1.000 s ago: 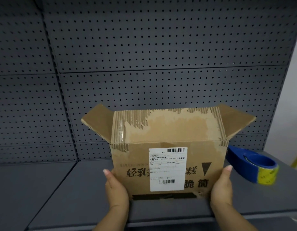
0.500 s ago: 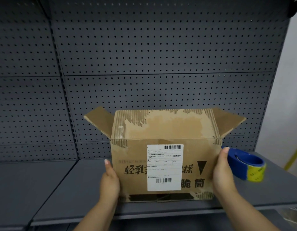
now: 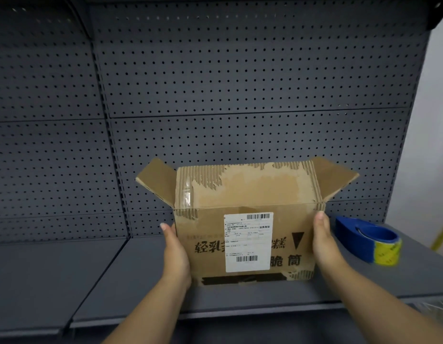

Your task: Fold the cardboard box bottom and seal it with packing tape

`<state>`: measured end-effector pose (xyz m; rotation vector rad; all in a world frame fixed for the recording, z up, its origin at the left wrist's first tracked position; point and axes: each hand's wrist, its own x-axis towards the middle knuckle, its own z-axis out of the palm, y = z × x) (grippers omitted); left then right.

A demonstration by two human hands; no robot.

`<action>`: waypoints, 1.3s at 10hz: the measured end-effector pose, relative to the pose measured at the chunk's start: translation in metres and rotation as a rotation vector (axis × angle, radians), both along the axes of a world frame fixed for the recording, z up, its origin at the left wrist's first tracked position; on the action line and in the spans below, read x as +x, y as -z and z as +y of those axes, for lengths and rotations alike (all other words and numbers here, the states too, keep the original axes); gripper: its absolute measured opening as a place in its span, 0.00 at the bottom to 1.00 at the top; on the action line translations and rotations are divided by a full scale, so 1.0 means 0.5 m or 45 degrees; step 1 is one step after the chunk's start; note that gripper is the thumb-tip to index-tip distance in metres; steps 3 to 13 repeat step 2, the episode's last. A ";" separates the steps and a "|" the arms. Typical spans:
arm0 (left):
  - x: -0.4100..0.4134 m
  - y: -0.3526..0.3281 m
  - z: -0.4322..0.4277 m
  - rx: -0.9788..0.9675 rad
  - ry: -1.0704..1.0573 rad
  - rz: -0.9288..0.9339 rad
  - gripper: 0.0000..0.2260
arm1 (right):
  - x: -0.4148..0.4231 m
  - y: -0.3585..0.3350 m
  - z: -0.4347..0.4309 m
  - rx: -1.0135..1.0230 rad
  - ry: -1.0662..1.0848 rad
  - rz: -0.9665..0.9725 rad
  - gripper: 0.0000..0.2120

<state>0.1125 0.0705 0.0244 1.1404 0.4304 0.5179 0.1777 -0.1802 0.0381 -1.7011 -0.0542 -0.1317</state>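
Observation:
A worn brown cardboard box [image 3: 245, 194] stands on the grey shelf [image 3: 141, 281], its printed text upside down and a white shipping label [image 3: 247, 242] on the near face. The near flap stands up and the two side flaps splay outward. My left hand [image 3: 175, 254] presses flat against the box's left side. My right hand [image 3: 323, 242] grips the right side, thumb up along the edge. A blue tape dispenser [image 3: 367, 238] holding a yellowish roll sits on the shelf just right of my right hand.
A dark grey pegboard wall [image 3: 240, 83] rises directly behind the box. The shelf's front edge [image 3: 240, 311] runs close below my forearms. A white wall [image 3: 436, 145] and a yellow strip [image 3: 439, 234] lie at the far right.
Both hands have slid higher up the box's sides. The view has tilted up and shifted slightly, and the box stays on the shelf.

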 end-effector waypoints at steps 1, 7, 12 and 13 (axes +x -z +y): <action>-0.012 -0.010 0.004 0.042 0.044 0.042 0.34 | -0.017 -0.027 -0.016 -0.097 -0.098 0.126 0.34; -0.029 -0.030 0.027 0.071 0.081 0.070 0.37 | -0.059 -0.101 -0.065 -0.376 -0.214 0.266 0.42; -0.029 -0.030 0.027 0.071 0.081 0.070 0.37 | -0.059 -0.101 -0.065 -0.376 -0.214 0.266 0.42; -0.029 -0.030 0.027 0.071 0.081 0.070 0.37 | -0.059 -0.101 -0.065 -0.376 -0.214 0.266 0.42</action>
